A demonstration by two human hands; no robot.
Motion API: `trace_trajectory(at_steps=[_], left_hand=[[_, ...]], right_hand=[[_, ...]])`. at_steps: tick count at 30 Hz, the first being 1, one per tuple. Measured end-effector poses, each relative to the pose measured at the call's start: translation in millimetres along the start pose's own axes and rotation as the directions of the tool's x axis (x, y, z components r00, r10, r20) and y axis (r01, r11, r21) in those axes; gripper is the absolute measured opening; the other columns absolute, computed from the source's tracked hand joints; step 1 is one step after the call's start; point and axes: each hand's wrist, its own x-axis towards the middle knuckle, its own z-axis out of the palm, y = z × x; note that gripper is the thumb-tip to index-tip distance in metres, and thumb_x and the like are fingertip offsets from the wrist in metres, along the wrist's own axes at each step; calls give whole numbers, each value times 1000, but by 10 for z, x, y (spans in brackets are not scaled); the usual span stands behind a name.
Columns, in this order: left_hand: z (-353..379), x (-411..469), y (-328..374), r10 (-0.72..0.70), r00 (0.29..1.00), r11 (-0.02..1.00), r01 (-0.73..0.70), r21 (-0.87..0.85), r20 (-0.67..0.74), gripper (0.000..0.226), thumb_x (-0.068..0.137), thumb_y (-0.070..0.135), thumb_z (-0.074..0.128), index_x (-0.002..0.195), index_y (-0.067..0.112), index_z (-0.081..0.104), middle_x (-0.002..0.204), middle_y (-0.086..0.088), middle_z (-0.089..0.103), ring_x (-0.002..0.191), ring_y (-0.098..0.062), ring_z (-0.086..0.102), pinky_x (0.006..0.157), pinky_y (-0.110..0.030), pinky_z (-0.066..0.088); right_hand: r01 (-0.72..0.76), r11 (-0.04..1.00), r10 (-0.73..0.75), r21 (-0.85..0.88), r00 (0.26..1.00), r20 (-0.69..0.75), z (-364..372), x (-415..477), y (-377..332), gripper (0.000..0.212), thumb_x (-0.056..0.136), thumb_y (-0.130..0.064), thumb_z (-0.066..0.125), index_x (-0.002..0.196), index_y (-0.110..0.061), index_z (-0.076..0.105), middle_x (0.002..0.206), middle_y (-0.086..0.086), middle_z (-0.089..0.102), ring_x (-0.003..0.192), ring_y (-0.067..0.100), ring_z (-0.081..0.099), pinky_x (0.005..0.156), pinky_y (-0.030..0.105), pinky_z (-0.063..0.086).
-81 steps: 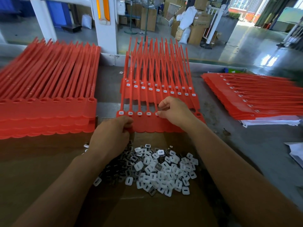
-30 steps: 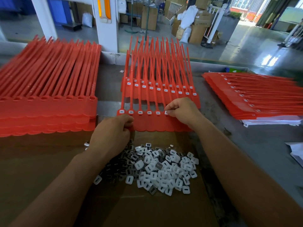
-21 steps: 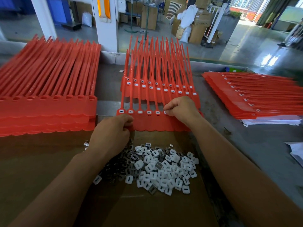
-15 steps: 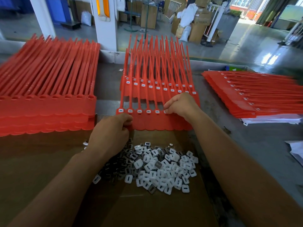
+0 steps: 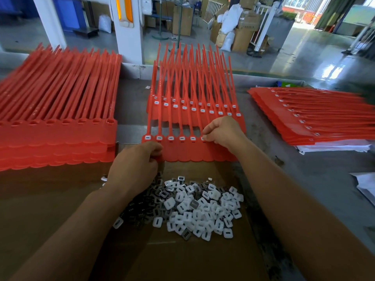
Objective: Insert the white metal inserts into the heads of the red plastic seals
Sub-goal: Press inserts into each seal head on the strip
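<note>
A joined row of red plastic seals (image 5: 194,151) lies in front of me, its tails pointing away. Several heads on its left carry white inserts. My left hand (image 5: 134,167) grips the row's near left edge, fingers curled. My right hand (image 5: 222,131) sits over the row's right part and pinches a white insert (image 5: 203,138) at a seal head. A loose pile of white metal inserts (image 5: 194,209) lies on brown cardboard (image 5: 50,220) between my forearms.
A thick stack of red seals with open heads (image 5: 56,126) sits at the left. Filled red rows (image 5: 194,106) lie behind the working row. Another red stack (image 5: 316,118) rests on white paper at the right. Grey table (image 5: 316,179) extends rightward.
My right hand has stepped rightward along the row; more heads on the left now show white inserts. My left hand has kept its grip on the row's edge.
</note>
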Motion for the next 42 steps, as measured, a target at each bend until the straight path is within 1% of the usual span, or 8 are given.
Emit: trace_trajectory(at_steps=[4, 8, 13, 18, 25, 32, 36, 42], left_hand=[[6, 7, -2, 4, 1000, 1000, -4, 9, -5, 42, 82, 1, 48, 117, 20, 61, 114, 5, 65, 104, -14, 58, 85, -22, 39], [12, 14, -7, 2, 1000, 1000, -2, 10, 0, 44, 82, 0, 48, 119, 20, 59, 115, 5, 65, 106, -12, 57, 86, -20, 37], [14, 5, -5, 11, 1000, 1000, -11, 19, -5, 43, 83, 1, 48, 121, 19, 58, 117, 3, 64, 106, -14, 57, 86, -21, 37], [10, 6, -8, 23, 1000, 999, -23, 28, 4, 43, 82, 2, 49, 121, 18, 58, 118, 2, 64, 107, -15, 57, 87, -23, 38], [23, 16, -22, 25, 1000, 999, -25, 30, 0, 43, 80, 1, 50, 119, 18, 60, 115, 1, 65, 105, -15, 58, 84, -22, 38], [15, 12, -12, 23, 1000, 1000, -23, 21, 8, 43, 81, 0, 49, 120, 17, 59, 116, 1, 65, 106, -15, 58, 89, -25, 41], [14, 14, -9, 19, 1000, 1000, -19, 20, 10, 44, 81, 1, 49, 120, 18, 59, 116, 2, 65, 106, -15, 58, 87, -24, 40], [10, 9, -8, 18, 1000, 1000, -18, 18, 7, 43, 82, 1, 49, 120, 18, 59, 116, 2, 65, 106, -15, 58, 87, -24, 40]], right_hand=[[88, 996, -88, 1, 996, -27, 39, -87, 68, 17, 79, -15, 70, 73, -28, 60, 79, -13, 58, 88, 10, 57, 84, 30, 48], [246, 969, -245, 18, 969, -25, 27, -302, -35, 11, 83, -15, 67, 90, -22, 63, 82, -16, 56, 77, -4, 52, 67, 10, 39], [413, 909, -356, -65, 846, 397, 24, -655, -279, 6, 84, -19, 65, 85, -24, 65, 82, -19, 58, 79, -7, 54, 74, 13, 43], [501, 861, -397, -84, 767, 504, 148, -799, -398, 14, 83, -21, 67, 96, -18, 71, 88, -16, 64, 80, -6, 56, 76, 7, 41], [498, 861, -377, -105, 763, 524, 264, -837, -422, 18, 81, -17, 69, 99, -14, 71, 98, -6, 68, 83, -1, 55, 75, 14, 44], [488, 863, -359, -131, 774, 521, 268, -835, -426, 9, 81, -18, 69, 89, -14, 68, 72, -20, 51, 68, -4, 48, 59, 2, 37], [452, 886, -341, -99, 781, 523, 263, -828, -413, 8, 83, -16, 67, 91, -15, 69, 76, -20, 53, 80, 1, 53, 72, 14, 43], [442, 896, -359, -55, 789, 498, 205, -807, -377, 13, 86, -11, 62, 94, -16, 71, 81, -19, 59, 79, -4, 55, 72, 7, 43]])
